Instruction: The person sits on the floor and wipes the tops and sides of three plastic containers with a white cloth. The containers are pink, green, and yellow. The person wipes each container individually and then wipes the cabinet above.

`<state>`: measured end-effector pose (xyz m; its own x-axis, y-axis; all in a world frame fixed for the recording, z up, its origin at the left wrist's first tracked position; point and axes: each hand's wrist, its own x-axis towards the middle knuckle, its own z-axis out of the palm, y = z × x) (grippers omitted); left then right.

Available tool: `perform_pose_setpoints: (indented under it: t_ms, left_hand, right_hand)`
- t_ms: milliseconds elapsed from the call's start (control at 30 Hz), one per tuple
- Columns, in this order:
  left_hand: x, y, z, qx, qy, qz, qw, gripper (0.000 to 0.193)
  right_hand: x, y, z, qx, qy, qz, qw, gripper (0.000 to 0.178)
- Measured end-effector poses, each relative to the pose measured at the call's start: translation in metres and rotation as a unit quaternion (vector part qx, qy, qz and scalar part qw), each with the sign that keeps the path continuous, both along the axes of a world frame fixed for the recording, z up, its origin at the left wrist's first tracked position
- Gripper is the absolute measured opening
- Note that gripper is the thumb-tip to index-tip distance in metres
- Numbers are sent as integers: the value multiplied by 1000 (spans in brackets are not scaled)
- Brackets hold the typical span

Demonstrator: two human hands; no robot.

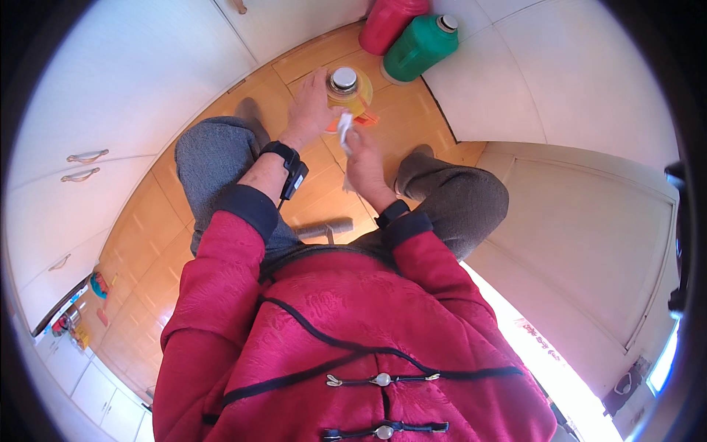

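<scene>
On the tan tiled floor (158, 214) stands a yellow vacuum flask (359, 94) with a silver cap (344, 77). The left hand (311, 107) curves against its left side, fingers spread, presumably to steady it; how firmly they press, I cannot tell. Just on the flask's near side, and apart from the other hand, the right hand (364, 156) pinches a blurred white cloth (345, 131). Behind the flask to the right, a green vacuum flask (418, 48) and a red container (390, 25) probably limit reach that way. White cabinet fronts (147, 88) close off its left; grey-trousered knees (210, 151) flank its near side.
</scene>
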<state>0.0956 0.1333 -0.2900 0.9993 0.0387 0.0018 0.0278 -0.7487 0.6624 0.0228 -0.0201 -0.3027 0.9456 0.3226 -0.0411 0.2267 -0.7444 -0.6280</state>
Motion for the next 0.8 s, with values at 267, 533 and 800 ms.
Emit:
perform_pose_setpoints:
  t_ms: [267,533,800]
  left_hand:
    - [3,4,3,-8,17,-17,1000,85]
    - [-2,2,-6,-15,7,25,1000,98]
    - [-1,3,-8,5,41,15,999,101]
  right_hand:
    - [130,-41,14,85,-89,-16,992,53]
    - [166,-16,-2,213,190,59,957,53]
    - [71,4,-22,33,-157,-73,984,42]
